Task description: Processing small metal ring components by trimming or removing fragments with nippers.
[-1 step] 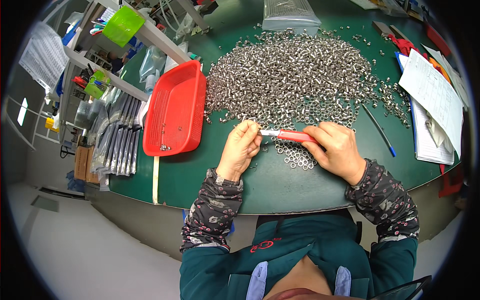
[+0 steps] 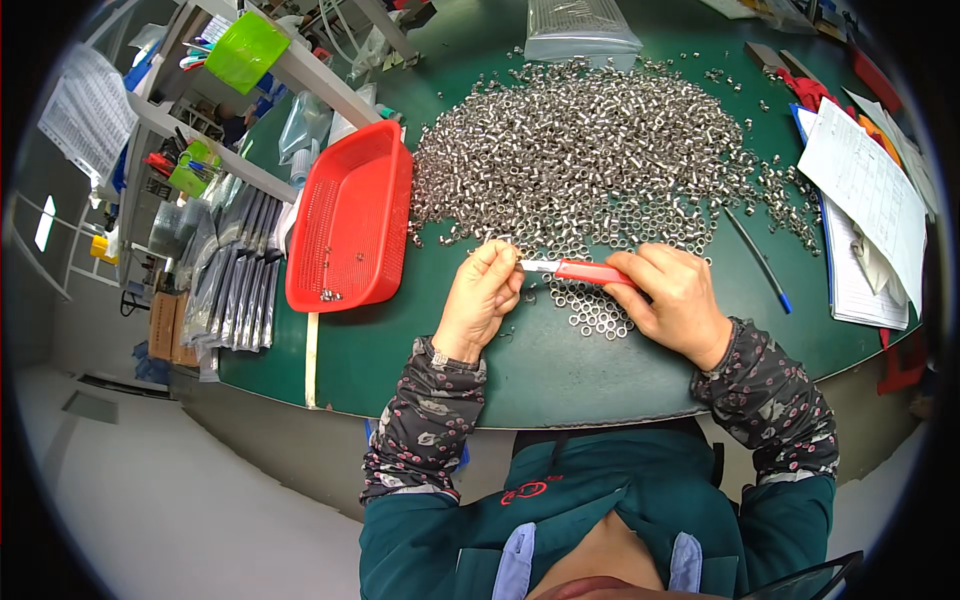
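We only get one view here, a head-worn fisheye looking steeply down from above our own chest. It faces forward over the green table, with our forearms coming in from the bottom edge and both hands sitting near the centre, pretty close. The wide lens bends the table edge and the shelves at upper left, and the corners go black. No second view, so nothing overlaps.

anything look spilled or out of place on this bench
Nothing looks damaged. The metal rings lie loose in a wide heap on the green table, with strays scattered toward the papers. The red tray holds only a few pieces.
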`<state>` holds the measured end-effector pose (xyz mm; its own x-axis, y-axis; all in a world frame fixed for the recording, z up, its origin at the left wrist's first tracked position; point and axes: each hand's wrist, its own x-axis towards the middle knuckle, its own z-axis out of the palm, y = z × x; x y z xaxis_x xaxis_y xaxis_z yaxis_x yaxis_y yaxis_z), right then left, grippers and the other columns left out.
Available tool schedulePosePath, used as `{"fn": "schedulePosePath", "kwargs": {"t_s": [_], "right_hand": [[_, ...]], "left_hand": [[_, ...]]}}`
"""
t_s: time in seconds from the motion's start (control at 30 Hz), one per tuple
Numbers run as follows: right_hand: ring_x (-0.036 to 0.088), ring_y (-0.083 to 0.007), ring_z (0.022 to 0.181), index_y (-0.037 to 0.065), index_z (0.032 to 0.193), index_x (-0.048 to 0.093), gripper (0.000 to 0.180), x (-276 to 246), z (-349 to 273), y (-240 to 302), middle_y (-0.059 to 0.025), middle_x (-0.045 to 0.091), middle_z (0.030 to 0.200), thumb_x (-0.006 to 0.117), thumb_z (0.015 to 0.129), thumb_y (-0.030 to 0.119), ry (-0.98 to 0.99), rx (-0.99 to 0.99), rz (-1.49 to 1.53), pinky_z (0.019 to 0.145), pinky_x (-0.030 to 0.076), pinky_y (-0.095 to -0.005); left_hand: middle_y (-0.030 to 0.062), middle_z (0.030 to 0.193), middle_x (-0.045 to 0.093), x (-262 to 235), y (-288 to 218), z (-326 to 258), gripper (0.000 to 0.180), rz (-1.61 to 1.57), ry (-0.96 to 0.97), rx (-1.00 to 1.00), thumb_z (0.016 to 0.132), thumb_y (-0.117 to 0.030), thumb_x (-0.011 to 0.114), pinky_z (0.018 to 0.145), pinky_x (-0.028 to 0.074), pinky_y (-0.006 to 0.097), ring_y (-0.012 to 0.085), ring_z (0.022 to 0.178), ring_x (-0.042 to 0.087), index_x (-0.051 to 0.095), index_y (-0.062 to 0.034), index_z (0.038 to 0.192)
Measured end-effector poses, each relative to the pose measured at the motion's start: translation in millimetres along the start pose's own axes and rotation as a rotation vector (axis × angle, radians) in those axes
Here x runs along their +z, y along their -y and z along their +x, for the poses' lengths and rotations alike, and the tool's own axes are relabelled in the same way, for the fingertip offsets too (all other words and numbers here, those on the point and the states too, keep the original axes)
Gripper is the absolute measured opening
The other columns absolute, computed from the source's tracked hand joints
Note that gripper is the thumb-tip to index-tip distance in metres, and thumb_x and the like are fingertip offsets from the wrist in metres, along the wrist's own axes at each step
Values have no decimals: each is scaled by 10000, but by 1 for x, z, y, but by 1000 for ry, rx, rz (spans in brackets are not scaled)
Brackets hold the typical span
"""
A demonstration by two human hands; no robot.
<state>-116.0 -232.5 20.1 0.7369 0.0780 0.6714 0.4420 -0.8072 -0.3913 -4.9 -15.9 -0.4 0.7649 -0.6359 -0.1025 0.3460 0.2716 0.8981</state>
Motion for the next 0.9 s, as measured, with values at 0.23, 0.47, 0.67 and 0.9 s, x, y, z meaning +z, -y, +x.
{"fn": "schedulePosePath", "kwargs": {"t_s": [0.23,0.47,0.67,0.9], "right_hand": [[534,-249,566,39,898,627,232,-1,-1,-1,-81,531,665,713,700,124,16,0,1,497,427,-352],[537,-246,559,32,897,631,232,-2,0,0,-82,542,658,715,700,121,12,-14,29,491,427,-348],[562,-238,536,43,863,632,185,2,-3,-2,-73,561,652,707,734,152,33,65,156,489,444,-343],[582,-251,551,38,853,644,167,3,-3,-4,-93,593,673,686,763,173,66,134,242,502,456,-349]], "left_hand": [[2,603,471,0,-1,0,192,24,-11,-44,965,-224,471,366,218,162,18,408,275,552,-65,895],[2,571,434,4,-4,0,247,-3,1,-84,977,-241,437,362,213,163,22,402,259,523,-60,833],[4,563,414,9,-6,-1,302,-2,-29,-102,988,-274,402,359,210,163,22,400,249,485,-60,790],[2,562,404,10,-6,0,326,23,6,-104,989,-292,394,360,211,162,23,398,244,469,-58,775]]}}
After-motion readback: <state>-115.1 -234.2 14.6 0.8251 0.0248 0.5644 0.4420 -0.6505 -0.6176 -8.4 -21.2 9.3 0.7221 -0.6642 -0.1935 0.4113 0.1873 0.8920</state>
